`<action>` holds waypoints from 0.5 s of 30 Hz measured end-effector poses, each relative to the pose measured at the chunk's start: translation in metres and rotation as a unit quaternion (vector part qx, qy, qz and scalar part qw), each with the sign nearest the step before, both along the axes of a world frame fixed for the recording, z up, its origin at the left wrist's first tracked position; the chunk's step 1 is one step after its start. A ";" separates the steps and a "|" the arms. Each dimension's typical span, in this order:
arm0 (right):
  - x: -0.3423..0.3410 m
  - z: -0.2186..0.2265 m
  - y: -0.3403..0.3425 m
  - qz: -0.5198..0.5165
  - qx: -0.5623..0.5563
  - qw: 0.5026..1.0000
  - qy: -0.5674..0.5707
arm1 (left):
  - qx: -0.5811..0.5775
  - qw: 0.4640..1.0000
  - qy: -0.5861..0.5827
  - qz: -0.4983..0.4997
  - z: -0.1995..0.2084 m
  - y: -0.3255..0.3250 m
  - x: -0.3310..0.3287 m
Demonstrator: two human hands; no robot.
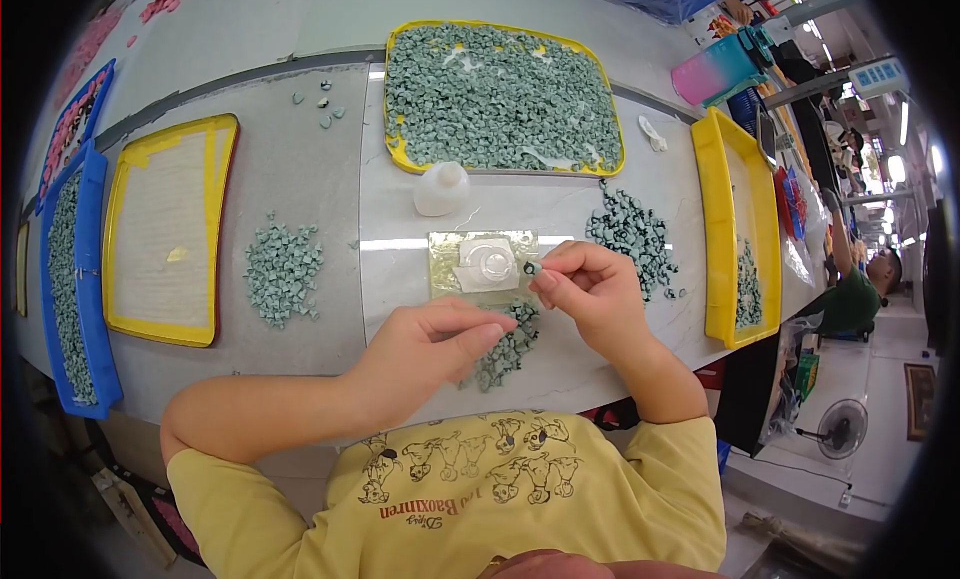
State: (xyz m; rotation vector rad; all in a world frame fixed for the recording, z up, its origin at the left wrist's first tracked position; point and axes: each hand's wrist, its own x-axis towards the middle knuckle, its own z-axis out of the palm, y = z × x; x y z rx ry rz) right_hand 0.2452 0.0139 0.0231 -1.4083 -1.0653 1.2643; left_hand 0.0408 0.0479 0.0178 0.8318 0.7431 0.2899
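My right hand (592,291) pinches a small grey-green piece (531,268) with a dark spot, held up between thumb and fingertips. My left hand (430,354) is closed in a pinch just lower left of it; whether a piece sits in its fingertips I cannot make out. Beneath the fingers lies a pile of small green pieces (500,364). Beyond it, a small round clear dish (490,263) rests on white paper, on a yellowish sheet (440,279). Another pile of green pieces with dark marks (635,234) lies to the right, and a plainer green pile (283,271) to the left.
A yellow-rimmed tray (389,99) full of green pieces lies at the back, behind a white bottle (440,191). A yellow bin (714,229) stands right. An empty-looking yellow-edged tray (160,229) and blue bins (100,329) are left. A person (855,294) is at far right.
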 end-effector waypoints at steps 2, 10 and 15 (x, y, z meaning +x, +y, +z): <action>0.005 -0.002 0.002 -0.008 -0.060 0.994 0.092 | -0.008 1.000 -0.006 0.009 0.000 0.001 0.001; 0.014 -0.005 0.001 0.003 -0.062 0.986 0.155 | -0.132 0.988 -0.063 0.051 -0.001 0.001 0.009; 0.009 0.001 -0.007 0.006 -0.024 0.999 0.035 | -0.148 0.986 -0.069 0.042 -0.001 -0.001 0.011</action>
